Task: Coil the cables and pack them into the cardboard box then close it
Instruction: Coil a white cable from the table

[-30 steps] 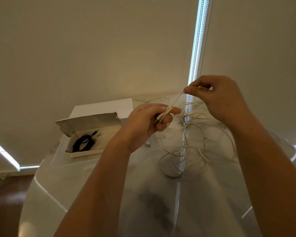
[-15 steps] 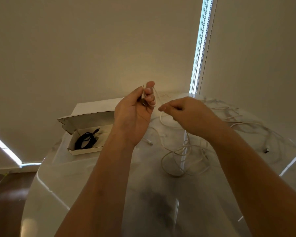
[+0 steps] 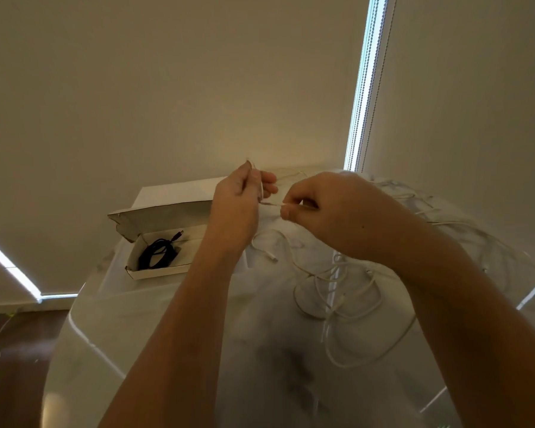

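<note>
A white cable [image 3: 337, 291] lies in loose tangled loops on the glossy white table [image 3: 173, 329]. My left hand [image 3: 238, 208] is raised above the table and grips one end of this cable between thumb and fingers. Close beside it, my right hand [image 3: 325, 208] pinches the same cable a short way along, so a brief stretch runs between the two hands. The cardboard box [image 3: 161, 271] stands open at the left, its lid [image 3: 161, 217] tilted back. A coiled black cable [image 3: 158, 253] lies inside it.
More pale cable loops [image 3: 464, 242] spread over the table's right side. The walls meet behind the table, with a bright strip [image 3: 360, 88] between them. Dark wooden floor [image 3: 16, 350] shows at the lower left, with a thin cord lying on it.
My right hand has come back from the upper right to just beside my left hand and pinches the cable there. My left hand has risen and turned more upright. The view has shifted slightly.
</note>
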{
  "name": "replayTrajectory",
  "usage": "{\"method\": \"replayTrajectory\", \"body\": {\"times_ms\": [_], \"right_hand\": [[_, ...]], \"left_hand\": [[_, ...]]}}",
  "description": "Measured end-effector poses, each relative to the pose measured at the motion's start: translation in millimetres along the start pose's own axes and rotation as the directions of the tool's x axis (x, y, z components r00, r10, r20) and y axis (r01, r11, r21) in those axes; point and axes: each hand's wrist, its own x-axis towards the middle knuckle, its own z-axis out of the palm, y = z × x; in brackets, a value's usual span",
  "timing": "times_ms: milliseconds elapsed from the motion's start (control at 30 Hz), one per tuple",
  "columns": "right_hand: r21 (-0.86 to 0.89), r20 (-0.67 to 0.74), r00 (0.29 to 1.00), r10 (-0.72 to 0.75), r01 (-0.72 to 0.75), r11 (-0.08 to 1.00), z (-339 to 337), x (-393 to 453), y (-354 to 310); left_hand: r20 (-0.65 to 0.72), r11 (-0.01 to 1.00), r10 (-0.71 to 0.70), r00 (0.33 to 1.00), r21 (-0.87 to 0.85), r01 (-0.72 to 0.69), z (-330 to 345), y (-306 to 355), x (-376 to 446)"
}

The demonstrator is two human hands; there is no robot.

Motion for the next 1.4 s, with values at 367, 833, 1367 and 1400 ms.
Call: {"method": "replayTrajectory", "body": {"times_ms": [367,833,1367,1400], "right_hand": [[0.091,-0.290,0.957,-0.007,0.035,0.995,-15,9,48],[0.310,-0.240,0.959,0.152,-0.072,0.948,17,19,68],[0.008,0.108,0.990,0.088,-0.089,0.996,20,10,9],[-0.024,0.119,0.990,0.070,-0.067,0.997,18,8,5]], "left_hand": [[0.492,0.950,-0.204,0.846,-0.111,0.293,6,18,-10],[0.558,0.638,-0.166,0.813,-0.568,0.520,7,25,-5],[-0.095,0.693,-0.298,0.950,-0.706,0.147,-8,10,9],[-0.117,0.738,-0.289,0.950,-0.660,0.143,-6,9,8]]}}
